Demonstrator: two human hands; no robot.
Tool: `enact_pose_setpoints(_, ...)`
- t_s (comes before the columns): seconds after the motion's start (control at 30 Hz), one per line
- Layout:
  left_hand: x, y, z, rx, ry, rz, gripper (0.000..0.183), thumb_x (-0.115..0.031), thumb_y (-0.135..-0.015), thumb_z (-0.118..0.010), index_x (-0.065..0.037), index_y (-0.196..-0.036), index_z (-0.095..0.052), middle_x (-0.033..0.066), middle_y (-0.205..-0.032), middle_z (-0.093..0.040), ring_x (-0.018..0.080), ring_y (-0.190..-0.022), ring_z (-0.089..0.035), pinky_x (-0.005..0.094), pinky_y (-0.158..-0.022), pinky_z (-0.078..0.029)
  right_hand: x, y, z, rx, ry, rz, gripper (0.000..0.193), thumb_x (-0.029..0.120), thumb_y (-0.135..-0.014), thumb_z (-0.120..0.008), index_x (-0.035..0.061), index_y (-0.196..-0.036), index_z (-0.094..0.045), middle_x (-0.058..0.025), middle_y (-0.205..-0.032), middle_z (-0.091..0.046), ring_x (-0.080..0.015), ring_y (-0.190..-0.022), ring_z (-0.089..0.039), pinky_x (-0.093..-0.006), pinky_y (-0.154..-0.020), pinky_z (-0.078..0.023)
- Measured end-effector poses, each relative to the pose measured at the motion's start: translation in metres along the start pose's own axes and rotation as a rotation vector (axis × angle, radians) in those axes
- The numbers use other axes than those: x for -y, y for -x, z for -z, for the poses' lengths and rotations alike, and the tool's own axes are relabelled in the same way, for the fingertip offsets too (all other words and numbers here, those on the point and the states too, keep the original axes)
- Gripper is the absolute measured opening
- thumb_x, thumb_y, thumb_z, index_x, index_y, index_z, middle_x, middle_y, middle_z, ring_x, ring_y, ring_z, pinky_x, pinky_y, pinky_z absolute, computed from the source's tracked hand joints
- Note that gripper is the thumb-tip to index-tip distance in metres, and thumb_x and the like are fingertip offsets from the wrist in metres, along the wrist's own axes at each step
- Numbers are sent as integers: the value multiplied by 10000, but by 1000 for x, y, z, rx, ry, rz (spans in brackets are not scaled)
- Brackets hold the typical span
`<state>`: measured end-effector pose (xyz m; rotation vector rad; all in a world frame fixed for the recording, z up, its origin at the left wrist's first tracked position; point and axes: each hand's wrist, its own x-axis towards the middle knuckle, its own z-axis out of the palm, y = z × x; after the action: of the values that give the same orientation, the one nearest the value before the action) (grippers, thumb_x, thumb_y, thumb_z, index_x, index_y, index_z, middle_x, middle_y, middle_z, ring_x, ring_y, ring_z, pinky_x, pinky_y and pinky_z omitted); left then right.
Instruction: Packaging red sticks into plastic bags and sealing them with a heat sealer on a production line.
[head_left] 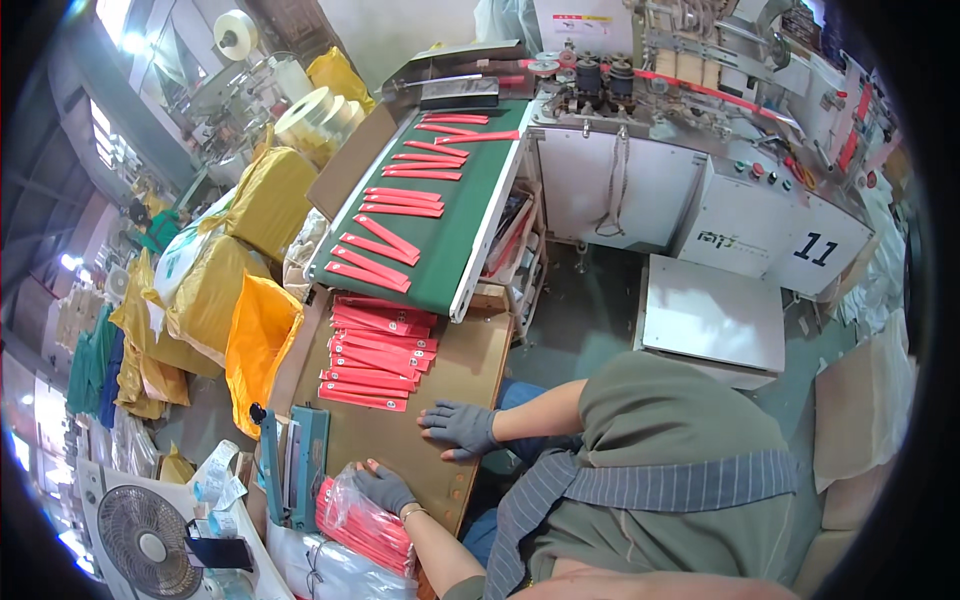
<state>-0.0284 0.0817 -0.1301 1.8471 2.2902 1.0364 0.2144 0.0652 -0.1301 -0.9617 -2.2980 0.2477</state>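
Observation:
In a grey fingerless glove, my left hand (pixel 384 489) grips the edge of a clear plastic bag (pixel 345 510) filled with red paper sleeves. My right hand (pixel 458 428), gloved the same way, lies flat with fingers spread on the brown cardboard surface (pixel 462 365). Just beyond it, a pile of long, narrow red sleeves (pixel 370 350) lies in overlapping rows. More red sleeves (pixel 400 203) are scattered along the green conveyor belt (pixel 440 255), whose lower end stops right above the pile.
A blue bag sealer (pixel 309 465) stands left of the bag, beside clear plastic bags (pixel 330 572). A fan (pixel 150 540) sits at lower left. Yellow sacks (pixel 265 205) line the left. The packing machine (pixel 610 85) and its white control cabinet (pixel 740 225) stand at upper right.

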Motion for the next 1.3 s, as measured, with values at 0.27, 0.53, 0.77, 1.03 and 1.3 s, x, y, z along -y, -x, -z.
enact_pose_setpoints(0.27,6,-1,-7,-31,1,-33,405,-236,-946,-443,116,-1112,-556,280,-1189,-541,413,-1116,-490,441,-1001,-358,2,-1,7,47,-6,-20,575,441,-801,-550,26,-1196,-510,-201,-1336,-433,-359,-1269,-385,-502,-1054,-274)
enact_pose_setpoints(0.53,3,1,-4,8,39,4,407,-238,-946,-453,118,-1119,-548,285,-1192,-536,415,-1108,-494,425,-982,-382,0,1,0,9,7,3,579,434,-778,-563,23,-1182,-512,-210,-1314,-446,-360,-1260,-391,-502,-1043,-281)
enact_pose_setpoints(0.77,6,1,-6,-40,42,-32,405,-237,-941,-462,117,-1120,-543,289,-1184,-536,417,-1103,-495,429,-982,-380,1,-1,1,55,32,-7,566,435,-809,-545,25,-1198,-507,-198,-1332,-436,-352,-1269,-383,-496,-1053,-272)
enact_pose_setpoints(1.03,11,2,-7,-27,54,1,404,-242,-930,-473,107,-1125,-537,287,-1164,-543,416,-1085,-500,432,-972,-382,0,-4,7,45,36,33,542,408,-835,-548,34,-1224,-495,-194,-1312,-451,-356,-1224,-424,-490,-1031,-305)
enact_pose_setpoints(1.3,0,2,0,-27,-28,-1,405,-256,-917,-490,88,-1124,-542,276,-1139,-554,416,-1062,-507,436,-957,-389,-124,-86,188,-551,289,-617,496,336,-800,-622,-2,-1150,-527,-216,-1160,-536,-375,-1082,-507,-455,-923,-414)
